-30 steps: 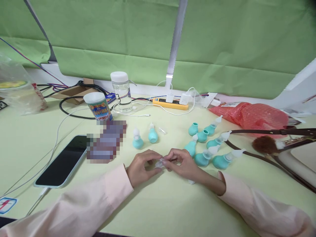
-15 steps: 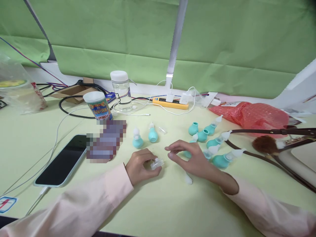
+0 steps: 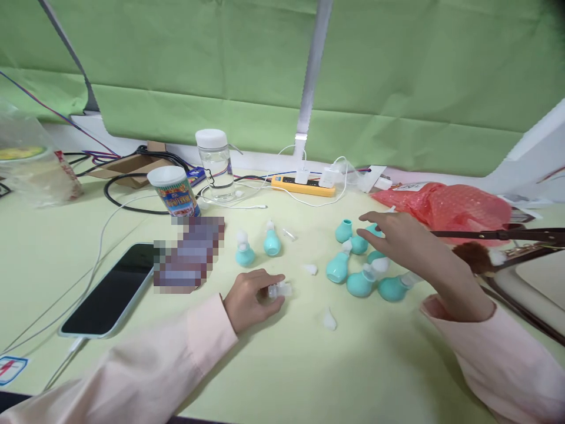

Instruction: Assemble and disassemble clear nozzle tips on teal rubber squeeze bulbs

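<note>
My left hand [image 3: 252,301] pinches a small clear plastic nozzle part [image 3: 281,290] between thumb and fingers, low over the table. My right hand [image 3: 399,235] is open, fingers apart, above a cluster of teal rubber bulbs on the right. It partly hides some of them. One bare teal bulb [image 3: 344,231] stands open-necked near its fingertips, beside another open bulb [image 3: 359,245]. Nearer me, a teal bulb with a translucent tip [image 3: 337,268] lies tilted. Two small whitish tips, one in the middle [image 3: 311,269] and one nearer me [image 3: 329,320], rest between my hands.
Two tipped teal bulbs [image 3: 272,242] stand beyond my left hand, near a small clear tube [image 3: 289,234]. A phone [image 3: 115,290] lies left. Behind are a noodle cup [image 3: 175,193], a water bottle [image 3: 216,168] and a yellow power strip [image 3: 303,186]. A red plastic bag [image 3: 459,209] is at right.
My right hand has swung right and away from the left hand, over the bulbs. A whitish tip now shows where it hovered. My left hand keeps its clear part, almost still.
</note>
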A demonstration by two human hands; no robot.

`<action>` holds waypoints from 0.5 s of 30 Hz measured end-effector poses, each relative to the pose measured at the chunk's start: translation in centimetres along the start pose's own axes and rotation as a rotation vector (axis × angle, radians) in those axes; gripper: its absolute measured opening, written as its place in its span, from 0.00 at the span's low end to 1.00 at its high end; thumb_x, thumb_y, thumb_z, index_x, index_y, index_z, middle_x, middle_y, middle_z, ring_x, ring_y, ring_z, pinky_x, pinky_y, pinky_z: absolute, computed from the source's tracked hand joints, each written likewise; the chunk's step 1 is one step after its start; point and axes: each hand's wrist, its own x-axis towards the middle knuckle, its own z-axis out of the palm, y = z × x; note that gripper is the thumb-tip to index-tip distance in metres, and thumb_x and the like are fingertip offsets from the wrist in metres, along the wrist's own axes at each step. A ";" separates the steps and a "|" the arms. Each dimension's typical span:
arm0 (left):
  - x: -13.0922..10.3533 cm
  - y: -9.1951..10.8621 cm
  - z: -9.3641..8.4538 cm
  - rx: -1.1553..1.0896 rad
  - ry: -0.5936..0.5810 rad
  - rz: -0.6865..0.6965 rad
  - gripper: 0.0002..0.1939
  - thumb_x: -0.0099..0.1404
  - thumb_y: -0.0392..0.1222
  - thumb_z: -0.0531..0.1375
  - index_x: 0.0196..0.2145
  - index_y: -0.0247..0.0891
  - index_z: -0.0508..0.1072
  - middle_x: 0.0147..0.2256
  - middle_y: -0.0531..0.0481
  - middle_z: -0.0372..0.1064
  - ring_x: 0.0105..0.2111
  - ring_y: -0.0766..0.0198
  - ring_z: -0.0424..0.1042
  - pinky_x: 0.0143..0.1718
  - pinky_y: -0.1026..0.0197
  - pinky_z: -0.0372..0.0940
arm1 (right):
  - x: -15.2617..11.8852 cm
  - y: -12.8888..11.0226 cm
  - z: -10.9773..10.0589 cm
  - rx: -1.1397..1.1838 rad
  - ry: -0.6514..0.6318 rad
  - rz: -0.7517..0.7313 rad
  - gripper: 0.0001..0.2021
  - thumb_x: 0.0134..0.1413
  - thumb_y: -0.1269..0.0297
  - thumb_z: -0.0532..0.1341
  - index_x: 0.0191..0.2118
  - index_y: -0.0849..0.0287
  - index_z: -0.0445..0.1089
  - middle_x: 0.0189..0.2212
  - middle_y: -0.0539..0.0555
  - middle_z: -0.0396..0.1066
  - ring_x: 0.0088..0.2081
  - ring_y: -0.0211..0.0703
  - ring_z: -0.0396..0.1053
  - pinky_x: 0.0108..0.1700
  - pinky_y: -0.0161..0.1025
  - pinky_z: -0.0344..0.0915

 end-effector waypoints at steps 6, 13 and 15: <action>0.0 0.3 -0.2 0.038 -0.034 -0.110 0.13 0.51 0.37 0.56 0.36 0.34 0.70 0.25 0.51 0.69 0.21 0.69 0.66 0.26 0.67 0.64 | 0.5 0.4 -0.1 0.197 -0.206 -0.030 0.21 0.50 0.50 0.47 0.45 0.54 0.64 0.37 0.54 0.70 0.40 0.49 0.65 0.35 0.40 0.62; 0.1 0.5 -0.2 0.044 -0.077 -0.074 0.13 0.52 0.38 0.56 0.37 0.35 0.69 0.26 0.50 0.69 0.24 0.66 0.67 0.27 0.64 0.64 | 1.0 1.2 0.6 0.301 -0.245 -0.156 0.17 0.50 0.51 0.50 0.37 0.55 0.69 0.32 0.53 0.71 0.30 0.42 0.68 0.26 0.35 0.61; 0.0 0.5 -0.2 0.036 -0.082 -0.076 0.13 0.52 0.39 0.56 0.37 0.35 0.69 0.26 0.49 0.69 0.24 0.66 0.67 0.27 0.64 0.64 | 0.8 1.4 0.9 0.345 -0.168 -0.213 0.15 0.49 0.52 0.52 0.29 0.56 0.71 0.25 0.51 0.71 0.24 0.39 0.67 0.22 0.33 0.59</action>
